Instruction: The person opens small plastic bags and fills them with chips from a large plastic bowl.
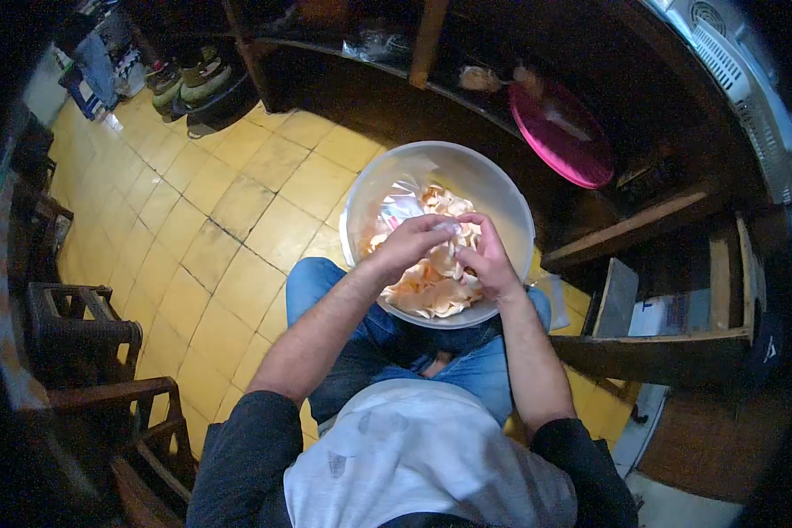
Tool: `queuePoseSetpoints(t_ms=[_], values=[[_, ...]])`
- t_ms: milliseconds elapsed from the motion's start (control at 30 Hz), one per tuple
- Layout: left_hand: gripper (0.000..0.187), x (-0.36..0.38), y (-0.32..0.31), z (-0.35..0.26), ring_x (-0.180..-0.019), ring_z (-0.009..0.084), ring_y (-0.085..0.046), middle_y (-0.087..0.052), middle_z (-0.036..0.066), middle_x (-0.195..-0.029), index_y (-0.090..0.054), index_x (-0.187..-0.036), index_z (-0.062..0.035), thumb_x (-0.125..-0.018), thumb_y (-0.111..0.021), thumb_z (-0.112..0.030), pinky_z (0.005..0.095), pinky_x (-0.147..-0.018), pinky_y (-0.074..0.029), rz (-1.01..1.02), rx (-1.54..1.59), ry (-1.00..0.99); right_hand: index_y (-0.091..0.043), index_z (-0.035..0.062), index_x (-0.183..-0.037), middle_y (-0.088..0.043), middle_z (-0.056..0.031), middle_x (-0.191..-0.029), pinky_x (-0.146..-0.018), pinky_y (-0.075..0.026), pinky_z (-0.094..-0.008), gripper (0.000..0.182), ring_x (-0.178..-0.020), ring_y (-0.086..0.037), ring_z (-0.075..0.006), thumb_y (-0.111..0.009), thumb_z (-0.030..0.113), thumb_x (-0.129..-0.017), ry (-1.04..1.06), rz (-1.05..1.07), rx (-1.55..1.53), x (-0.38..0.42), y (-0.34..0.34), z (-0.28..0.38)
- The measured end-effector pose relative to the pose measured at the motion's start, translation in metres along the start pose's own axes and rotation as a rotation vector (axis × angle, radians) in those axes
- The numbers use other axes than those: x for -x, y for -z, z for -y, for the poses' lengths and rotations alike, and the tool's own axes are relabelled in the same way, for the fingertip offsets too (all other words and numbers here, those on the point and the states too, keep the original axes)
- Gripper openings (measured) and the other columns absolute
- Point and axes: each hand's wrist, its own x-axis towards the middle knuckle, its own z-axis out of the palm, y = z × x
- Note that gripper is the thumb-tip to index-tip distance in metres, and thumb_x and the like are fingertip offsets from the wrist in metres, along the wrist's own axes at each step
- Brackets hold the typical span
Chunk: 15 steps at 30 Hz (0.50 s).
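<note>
A large whitish round tub stands between my knees, with pale orange-pink crackers heaped inside. Against its inner left wall lies some shiny clear plastic. Over the crackers, my left hand is closed, its fingertips bent inward toward the other hand. Opposite it, my right hand is curled with the thumb and forefinger drawn together. Between the fingertips of both shows a small whitish, see-through bit that looks like thin plastic; its full shape is hidden by the fingers.
Dark wooden shelving runs behind the tub, with a pink round tray leaning there. To the right is a wooden frame. A brown chair stands at left on yellow floor tiles. Green pots sit farther back.
</note>
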Motion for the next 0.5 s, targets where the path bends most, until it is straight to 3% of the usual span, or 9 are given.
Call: queuePoseSetpoints(t_ms=[67,100,133,200,233,300,367,433,500], values=[[0.04,0.006,-0.004,-0.003,-0.096,0.013,-0.06,-0.063,0.007,-0.111,-0.057,-0.124,-0.0007,-0.093,-0.06,-0.025,0.0294,-0.086,-0.048,-0.028,-0.241,-0.066,-0.046,0.0077,-0.118,-0.054,-0.0068,-0.113,-0.081,-0.05,-0.0313,0.043,-0.102,-0.057,-0.0161,-0.066,0.006,-0.079,0.183,-0.234,0.395,-0.014,0.02,-0.03],[0.045,0.001,-0.002,0.007,-0.097,0.0114,-0.058,-0.062,0.006,-0.113,-0.053,-0.129,-0.0015,-0.091,-0.063,-0.023,0.0285,-0.087,-0.048,0.007,-0.171,-0.096,-0.046,0.0064,-0.114,-0.058,-0.0106,-0.106,-0.08,-0.051,-0.0356,0.044,-0.097,-0.061,-0.0211,-0.069,0.009,-0.076,0.216,-0.293,0.498,-0.013,0.016,-0.028],[0.045,-0.001,-0.001,0.01,-0.097,0.0114,-0.058,-0.062,0.006,-0.113,-0.053,-0.129,-0.0015,-0.091,-0.063,-0.023,0.0285,-0.087,-0.048,0.011,-0.172,-0.093,-0.046,0.0064,-0.114,-0.058,-0.0106,-0.106,-0.08,-0.051,-0.0356,0.044,-0.097,-0.061,-0.0211,-0.069,0.009,-0.076,0.215,-0.299,0.496,-0.01,0.011,-0.022],[0.045,-0.005,-0.001,0.015,-0.098,0.0107,-0.058,-0.061,0.005,-0.112,-0.051,-0.131,-0.0024,-0.09,-0.064,-0.019,0.0278,-0.086,-0.049,0.06,-0.152,-0.142,-0.047,0.0041,-0.111,-0.062,-0.0156,-0.095,-0.077,-0.051,-0.0395,0.045,-0.09,-0.065,-0.0279,-0.071,0.011,-0.073,0.414,-0.349,0.883,-0.003,-0.002,-0.011],[0.045,-0.002,-0.004,0.01,-0.098,0.0107,-0.058,-0.061,0.005,-0.112,-0.051,-0.131,-0.0024,-0.09,-0.064,-0.019,0.0278,-0.086,-0.049,0.063,-0.152,-0.14,-0.048,0.0032,-0.107,-0.063,-0.0193,-0.088,-0.076,-0.052,-0.0427,0.044,-0.086,-0.066,-0.0342,-0.071,0.011,-0.071,0.416,-0.413,0.895,0.0,-0.012,-0.006],[0.044,0.003,-0.008,0.001,-0.096,0.0111,-0.059,-0.061,0.005,-0.111,-0.051,-0.131,-0.0029,-0.091,-0.063,-0.015,0.0271,-0.084,-0.051,0.055,-0.039,-0.031,-0.049,0.0035,-0.105,-0.063,-0.0189,-0.087,-0.075,-0.052,-0.0439,0.041,-0.086,-0.065,-0.0366,-0.07,0.011,-0.072,0.366,-0.473,0.939,0.005,-0.022,-0.004],[0.043,0.0,-0.009,0.006,-0.094,0.0111,-0.059,-0.062,0.005,-0.11,-0.051,-0.131,-0.0029,-0.091,-0.063,-0.015,0.0271,-0.083,-0.051,0.042,-0.054,-0.079,-0.05,0.0037,-0.104,-0.063,-0.0185,-0.086,-0.075,-0.053,-0.0452,0.037,-0.086,-0.065,-0.0389,-0.07,0.01,-0.072,0.316,-0.529,0.983,0.007,-0.025,-0.007],[0.042,-0.001,-0.009,0.007,-0.093,0.0111,-0.059,-0.062,0.006,-0.109,-0.051,-0.13,-0.0029,-0.092,-0.062,-0.015,0.0271,-0.082,-0.052,0.028,-0.069,-0.127,-0.049,0.0034,-0.113,-0.063,-0.0206,-0.092,-0.075,-0.053,-0.0476,0.045,-0.085,-0.064,-0.0408,-0.07,0.011,-0.074,0.489,-0.477,1.107,0.005,-0.026,-0.011],[0.042,-0.002,-0.005,0.007,-0.091,0.0112,-0.06,-0.062,0.006,-0.108,-0.051,-0.131,-0.003,-0.092,-0.062,-0.016,0.0268,-0.081,-0.053,-0.067,0.045,-0.093,-0.046,0.0036,-0.122,-0.061,-0.0228,-0.098,-0.076,-0.052,-0.048,0.054,-0.087,-0.064,-0.041,-0.071,0.012,-0.075,0.495,-0.378,1.1,0.007,-0.028,-0.007]])
